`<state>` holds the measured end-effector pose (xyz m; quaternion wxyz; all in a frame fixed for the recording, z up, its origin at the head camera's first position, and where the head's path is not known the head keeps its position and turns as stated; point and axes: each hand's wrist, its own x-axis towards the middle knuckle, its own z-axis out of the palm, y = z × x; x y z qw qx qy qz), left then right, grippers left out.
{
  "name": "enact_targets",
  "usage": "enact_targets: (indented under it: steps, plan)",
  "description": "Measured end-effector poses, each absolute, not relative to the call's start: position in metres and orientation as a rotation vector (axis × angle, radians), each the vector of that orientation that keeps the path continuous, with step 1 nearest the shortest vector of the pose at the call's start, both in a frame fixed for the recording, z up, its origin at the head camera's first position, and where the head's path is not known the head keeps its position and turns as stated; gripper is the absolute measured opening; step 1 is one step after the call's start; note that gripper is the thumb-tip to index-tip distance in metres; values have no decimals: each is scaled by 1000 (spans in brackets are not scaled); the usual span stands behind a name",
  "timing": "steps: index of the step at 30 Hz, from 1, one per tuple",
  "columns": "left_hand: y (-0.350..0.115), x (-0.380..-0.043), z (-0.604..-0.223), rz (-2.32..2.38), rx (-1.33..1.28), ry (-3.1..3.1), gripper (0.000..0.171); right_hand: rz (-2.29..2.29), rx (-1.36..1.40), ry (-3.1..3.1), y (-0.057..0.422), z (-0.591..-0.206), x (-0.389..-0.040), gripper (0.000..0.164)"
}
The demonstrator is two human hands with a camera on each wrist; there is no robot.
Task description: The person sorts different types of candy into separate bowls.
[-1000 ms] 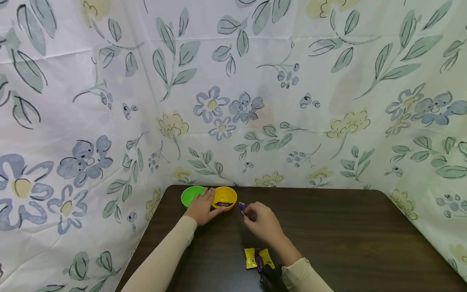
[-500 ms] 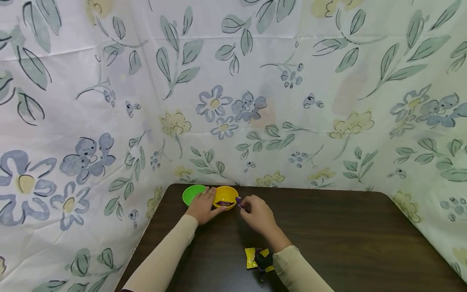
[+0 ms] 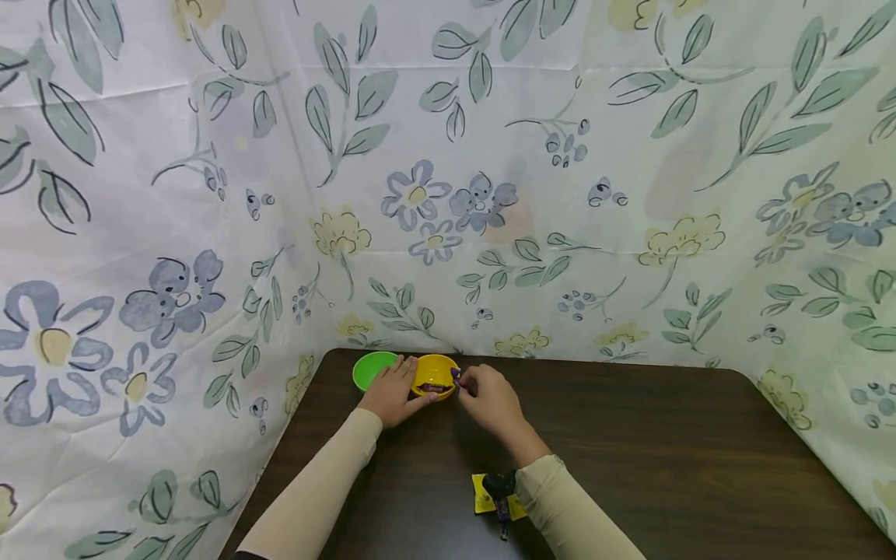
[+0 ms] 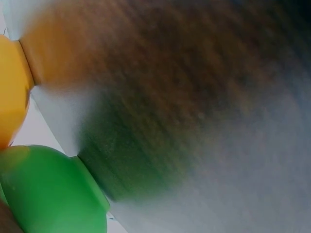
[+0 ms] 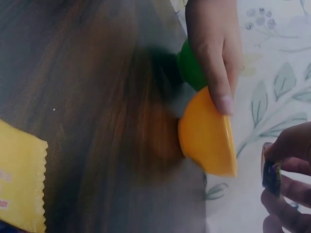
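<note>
At the back left of the table, a green bowl (image 3: 366, 371) and a yellow bowl (image 3: 435, 363) stand side by side. My left hand (image 3: 389, 395) rests across them with fingers stretched out; its thumb (image 5: 223, 103) lies on the yellow bowl's rim in the right wrist view. Inside the yellow bowl lies a purple-wrapped candy (image 3: 434, 387). My right hand (image 3: 491, 400) pinches another purple-wrapped candy (image 3: 456, 376) at that bowl's right rim. The right wrist view shows this candy (image 5: 271, 177) between thumb and fingers. Only the bowls' outer sides show in the left wrist view.
Near my right sleeve, yellow packets (image 3: 482, 495) and a purple-wrapped candy (image 3: 502, 510) lie on the dark wooden table (image 3: 651, 451). The black wrist camera (image 3: 498, 484) partly covers them. A floral cloth (image 3: 546, 194) hangs behind the table and along its sides.
My right hand has moved up and slightly left, bringing its candy from beside the yellow bowl to its rim. My left hand stays on the bowls.
</note>
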<state>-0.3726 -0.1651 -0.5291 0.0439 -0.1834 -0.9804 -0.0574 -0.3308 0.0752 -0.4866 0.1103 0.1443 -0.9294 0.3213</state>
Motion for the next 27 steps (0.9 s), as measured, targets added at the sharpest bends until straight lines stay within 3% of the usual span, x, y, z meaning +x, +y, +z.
enact_targets:
  steps: [27]
  plan:
    - [-164,-373,-534,-195,-566,-2968,102,1047,438,-2712,55,-481,-355,12]
